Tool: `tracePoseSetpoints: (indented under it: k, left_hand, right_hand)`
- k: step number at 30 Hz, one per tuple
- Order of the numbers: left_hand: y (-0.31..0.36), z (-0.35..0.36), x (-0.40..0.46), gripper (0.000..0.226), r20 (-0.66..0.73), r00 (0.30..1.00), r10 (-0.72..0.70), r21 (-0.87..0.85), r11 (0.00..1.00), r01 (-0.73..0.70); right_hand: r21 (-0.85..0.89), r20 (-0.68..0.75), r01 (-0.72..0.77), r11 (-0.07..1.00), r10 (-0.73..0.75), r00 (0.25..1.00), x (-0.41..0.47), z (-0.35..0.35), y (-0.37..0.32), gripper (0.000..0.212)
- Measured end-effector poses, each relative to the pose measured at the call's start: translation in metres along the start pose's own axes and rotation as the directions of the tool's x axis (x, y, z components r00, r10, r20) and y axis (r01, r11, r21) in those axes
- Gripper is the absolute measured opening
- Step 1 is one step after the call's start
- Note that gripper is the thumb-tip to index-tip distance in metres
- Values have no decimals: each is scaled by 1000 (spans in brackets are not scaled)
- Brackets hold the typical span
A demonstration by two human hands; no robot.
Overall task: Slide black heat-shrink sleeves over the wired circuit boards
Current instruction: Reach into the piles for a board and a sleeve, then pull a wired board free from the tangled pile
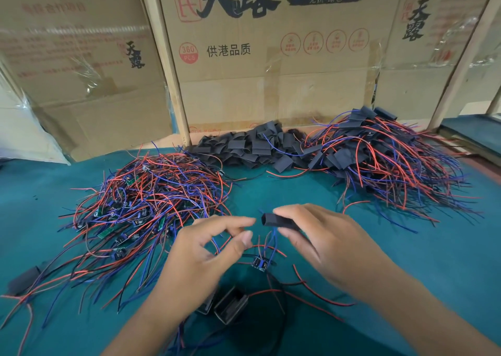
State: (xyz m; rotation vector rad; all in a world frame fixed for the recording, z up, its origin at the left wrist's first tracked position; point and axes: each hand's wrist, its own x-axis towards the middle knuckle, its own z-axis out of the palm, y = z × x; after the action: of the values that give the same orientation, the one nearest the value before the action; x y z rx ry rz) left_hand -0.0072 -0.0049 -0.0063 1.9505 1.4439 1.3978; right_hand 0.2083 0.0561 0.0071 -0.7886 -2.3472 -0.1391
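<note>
— Surface? 
— A teal mat (406, 260) covered the bench. Nearest the camera, sleeved pieces (230, 305) lay on it.

— Hands? 
— The right hand (322, 236) gripped a black sleeve (276, 220), its mouth open leftward. The left hand (206, 244) pinched thin wires; a bare board (259, 263) hung below the sleeve.

— Beyond the sleeve? 
— Unsleeved boards (146, 204) piled to its left, finished ones (390, 160) right, loose sleeves (252, 147) behind, cardboard boxes (271, 65) farthest.

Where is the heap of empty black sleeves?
In the head view, the sleeve heap lies at the table's back edge, centre, against the cardboard box, between two wire piles.
</note>
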Motion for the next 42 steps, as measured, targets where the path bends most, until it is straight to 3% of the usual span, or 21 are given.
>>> tracePoseSetpoints:
  k: [5, 8, 11, 14, 18, 21, 23, 26, 31, 37, 39, 41, 42]
  left_hand:
    - [-4, -3, 3, 16, -3, 999, -46, 27, 999, 46]
    - [-11, -1, 4, 16, 67, 995, -75, 119, 991, 67]
    - [-18, 4, 3, 13, 105, 994, -37, 257, 966, 9]
    - [-19, 2, 3, 19, 115, 993, 4, 287, 957, -37]
    - [-20, -4, 5, 24, 119, 993, -11, 262, 965, -21]
    - [-28, -7, 6, 26, 102, 992, -72, 309, 950, 37]
    - [-33, -9, 7, 27, 107, 989, -101, 364, 930, 56]
    - [-35, -9, 9, 12, 122, 976, -182, 383, 916, 123]
    - [-38, -16, 12, 22, 127, 940, -316, 397, 885, 244]
    - [-19, -21, 9, 23, 266, 928, -262, 122, 964, 238]
    - [-22, -28, 13, 20, 97, 962, -255, 138, 961, 240]
    - [-29, -43, 19, 15, -108, 951, -290, 228, 924, 308]
    - [-33, -52, 22, 14, -144, 936, -322, 289, 891, 351]
  right_hand:
    - [8, 7, -181, 983, 181, 984, 2, -8, 28, 19]
    - [-10, 76, -275, 961, 275, 958, 12, -12, 60, 26]
    - [-147, 36, -292, 945, 300, 953, 38, -25, 103, 33]
    - [-301, -50, -358, 884, 360, 932, 75, -45, 153, 37]
    - [-407, -19, -498, 766, 538, 843, 112, -58, 205, 53]
    - [-383, 1, -609, 695, 660, 751, 116, -55, 206, 64]
    - [-249, -97, -625, 740, 623, 776, 106, -50, 181, 60]
    - [-63, -200, -460, 886, 440, 875, 75, -32, 121, 46]
    - [152, -110, -288, 945, 306, 946, 22, 8, 42, 32]
    - [135, 19, -255, 958, 255, 967, -8, 36, 28, 32]
    - [144, 2, -265, 954, 267, 964, -9, 37, 31, 32]
    - [128, -7, -259, 957, 262, 965, -8, 39, 32, 32]
    - [114, -2, -249, 962, 251, 968, -8, 40, 31, 32]
